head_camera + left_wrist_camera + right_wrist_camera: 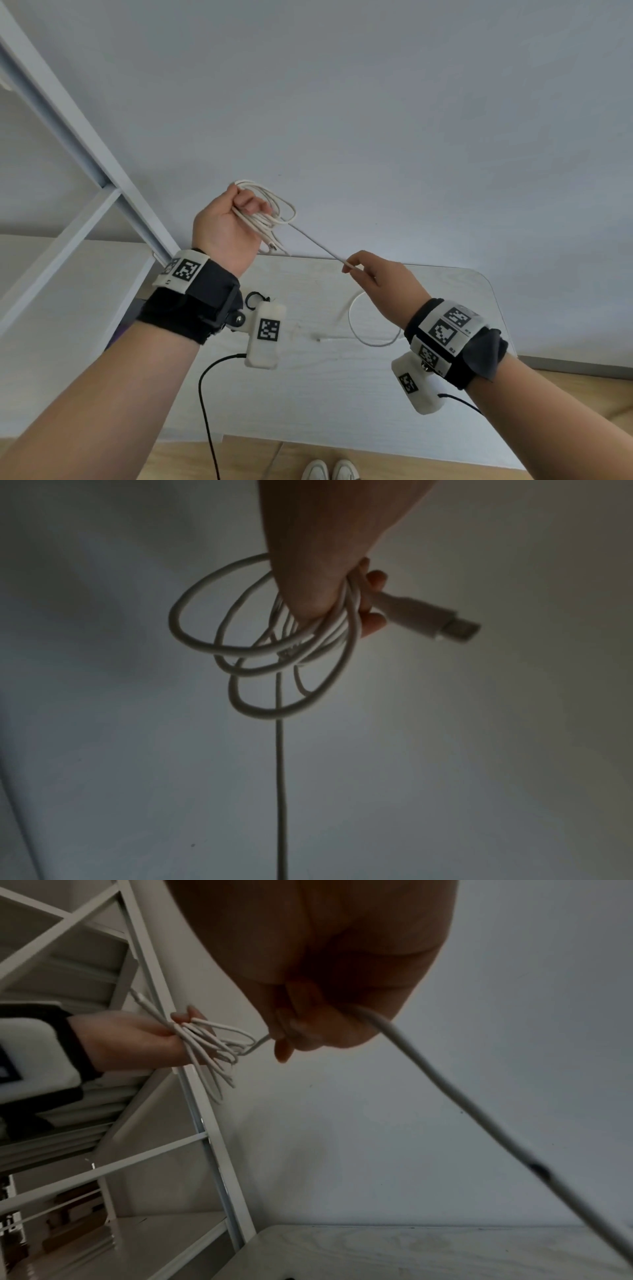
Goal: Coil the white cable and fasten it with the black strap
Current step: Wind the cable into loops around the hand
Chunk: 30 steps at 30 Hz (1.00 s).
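Note:
My left hand is raised above the table and grips several loops of the white cable; the left wrist view shows the coil hanging from the fist, with a connector sticking out past the fingers. A taut stretch of cable runs from the coil to my right hand, which pinches it between thumb and fingers. Behind that hand the cable drops in a loose loop onto the table, its free end lying flat. The black strap lies curled on the table, partly behind my left wrist camera.
The white table stands against a plain wall. A white shelf frame rises at the left, close to my left hand. Black camera leads hang from both wrists. Wooden floor and white shoes show below the table's front edge.

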Tool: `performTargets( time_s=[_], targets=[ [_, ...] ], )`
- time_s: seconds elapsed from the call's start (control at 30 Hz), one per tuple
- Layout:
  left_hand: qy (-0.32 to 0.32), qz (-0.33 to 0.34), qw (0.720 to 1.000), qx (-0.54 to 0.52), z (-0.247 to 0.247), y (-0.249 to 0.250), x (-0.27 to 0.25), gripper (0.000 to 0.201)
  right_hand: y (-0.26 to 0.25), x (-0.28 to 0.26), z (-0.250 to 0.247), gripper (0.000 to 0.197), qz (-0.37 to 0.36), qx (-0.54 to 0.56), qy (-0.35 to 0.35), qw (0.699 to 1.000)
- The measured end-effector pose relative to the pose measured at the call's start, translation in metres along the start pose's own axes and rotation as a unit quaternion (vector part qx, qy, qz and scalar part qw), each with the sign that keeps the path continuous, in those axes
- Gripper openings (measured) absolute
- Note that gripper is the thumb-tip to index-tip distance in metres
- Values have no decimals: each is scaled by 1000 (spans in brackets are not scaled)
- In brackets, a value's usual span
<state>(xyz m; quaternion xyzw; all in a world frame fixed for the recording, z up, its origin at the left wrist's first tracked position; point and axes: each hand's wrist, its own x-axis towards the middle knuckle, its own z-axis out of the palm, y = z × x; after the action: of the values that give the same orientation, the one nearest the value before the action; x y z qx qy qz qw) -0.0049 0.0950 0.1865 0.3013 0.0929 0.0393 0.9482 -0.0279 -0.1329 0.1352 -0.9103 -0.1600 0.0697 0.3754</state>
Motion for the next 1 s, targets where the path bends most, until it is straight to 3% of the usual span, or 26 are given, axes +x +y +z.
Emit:
performTargets(
  time_s=[0.37,0.53,0.7,0.83,1.0],
  targets=[
    [-14,98,988,116,-4,1,0,25,-1,-2,0,23,-6,-40,-16,999],
    [-39,105,974,199,-2,-1,-3,16,-14,-4,-3,25,-40,-96,-60,993],
    [-24,76,952,297,9,-5,-8,3,-28,-9,-4,26,-60,-133,-93,985],
    [-54,50,923,377,10,-9,-12,9,-39,-11,-8,26,-81,-147,-111,980],
    [-111,24,858,500,10,-17,-20,23,-50,-15,-11,28,-118,-141,-112,976]
  ],
)
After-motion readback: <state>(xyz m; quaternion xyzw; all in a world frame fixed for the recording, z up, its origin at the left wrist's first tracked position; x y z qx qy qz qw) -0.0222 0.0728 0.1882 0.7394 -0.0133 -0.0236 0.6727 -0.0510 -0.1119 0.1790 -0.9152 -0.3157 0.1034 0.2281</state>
